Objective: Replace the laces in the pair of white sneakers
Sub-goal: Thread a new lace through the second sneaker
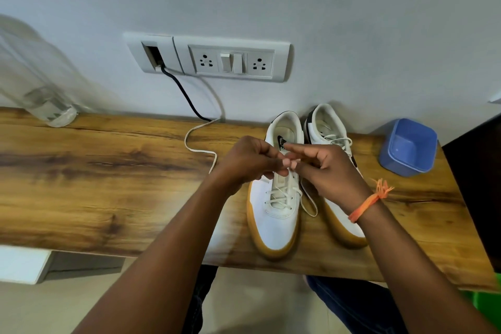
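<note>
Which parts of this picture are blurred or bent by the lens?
Head view: the clear bottle at the left edge is smeared and leans strongly; the wooden table edge curves; both sneakers and the wall sockets stay fairly sharp.

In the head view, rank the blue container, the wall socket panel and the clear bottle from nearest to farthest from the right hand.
Measured from the right hand:
1. Blue container, on the table to its right.
2. Wall socket panel, on the wall above and behind it.
3. Clear bottle, at the table's far left end.
</note>
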{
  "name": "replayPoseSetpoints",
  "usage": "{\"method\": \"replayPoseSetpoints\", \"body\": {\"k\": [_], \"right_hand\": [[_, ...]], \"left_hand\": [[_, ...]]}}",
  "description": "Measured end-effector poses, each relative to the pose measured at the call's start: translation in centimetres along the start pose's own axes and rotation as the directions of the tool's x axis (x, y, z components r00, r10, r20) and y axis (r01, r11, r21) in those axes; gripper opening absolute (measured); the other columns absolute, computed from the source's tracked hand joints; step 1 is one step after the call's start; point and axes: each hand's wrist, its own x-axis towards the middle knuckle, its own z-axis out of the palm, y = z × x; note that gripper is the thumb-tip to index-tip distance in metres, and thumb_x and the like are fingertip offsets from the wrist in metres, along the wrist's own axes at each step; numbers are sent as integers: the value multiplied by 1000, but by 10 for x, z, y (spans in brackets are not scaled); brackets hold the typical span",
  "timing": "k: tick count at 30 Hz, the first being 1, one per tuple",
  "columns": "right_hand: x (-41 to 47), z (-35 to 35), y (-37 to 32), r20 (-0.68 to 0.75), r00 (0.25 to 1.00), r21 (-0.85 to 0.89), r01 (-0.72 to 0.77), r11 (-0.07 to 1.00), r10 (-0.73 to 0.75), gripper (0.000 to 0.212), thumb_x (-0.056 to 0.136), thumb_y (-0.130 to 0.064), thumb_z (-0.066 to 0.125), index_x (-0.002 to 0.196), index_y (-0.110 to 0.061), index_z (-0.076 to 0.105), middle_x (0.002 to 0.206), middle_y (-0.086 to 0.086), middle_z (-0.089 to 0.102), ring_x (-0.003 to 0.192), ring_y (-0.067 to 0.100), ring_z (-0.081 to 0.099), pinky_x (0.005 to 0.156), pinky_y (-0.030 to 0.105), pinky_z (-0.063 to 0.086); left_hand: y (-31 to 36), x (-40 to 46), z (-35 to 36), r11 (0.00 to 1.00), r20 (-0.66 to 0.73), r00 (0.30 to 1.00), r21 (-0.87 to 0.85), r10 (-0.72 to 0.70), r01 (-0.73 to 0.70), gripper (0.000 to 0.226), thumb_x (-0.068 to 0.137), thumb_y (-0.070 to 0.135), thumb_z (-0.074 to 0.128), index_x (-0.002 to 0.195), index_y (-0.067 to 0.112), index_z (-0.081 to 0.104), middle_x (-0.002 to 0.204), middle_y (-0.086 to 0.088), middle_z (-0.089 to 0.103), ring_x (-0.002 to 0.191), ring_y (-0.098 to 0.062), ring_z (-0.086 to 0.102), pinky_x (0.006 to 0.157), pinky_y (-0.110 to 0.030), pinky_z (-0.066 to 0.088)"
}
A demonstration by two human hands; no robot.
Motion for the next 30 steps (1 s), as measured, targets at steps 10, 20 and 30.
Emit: {"method": "replayPoseSetpoints", "body": {"k": [10, 20, 30], "right_hand": [[5, 28, 20, -260, 965, -140, -67, 988, 29, 9, 79, -9, 76, 85, -17, 78, 81, -2, 74, 77, 10, 67, 74, 25, 52], [4, 56, 27, -206, 976, -315, 5, 949, -73, 25, 83, -6, 73, 105, -17, 73, 91, 1, 75, 86, 14, 69, 79, 29, 57], [7, 68, 31, -248, 969, -333, -72, 940, -13, 26, 81, -8, 72, 92, -27, 58, 82, -6, 68, 79, 15, 66, 68, 36, 56]], "left_hand": [[-19, 8, -4, 972, -307, 951, 219, -17, 88, 11, 80, 15, 77, 71, 11, 75, 65, -3, 71, 58, -14, 61, 57, -28, 50], [-29, 4, 24, 874, -361, 932, 465, 39, 144, 21, 69, 29, 82, 74, 9, 75, 68, -6, 71, 60, -19, 64, 49, -24, 44], [-31, 6, 12, 974, -290, 931, -28, -221, 223, 19, 72, -11, 75, 63, 5, 68, 77, -25, 72, 68, -32, 70, 75, -50, 61]]}}
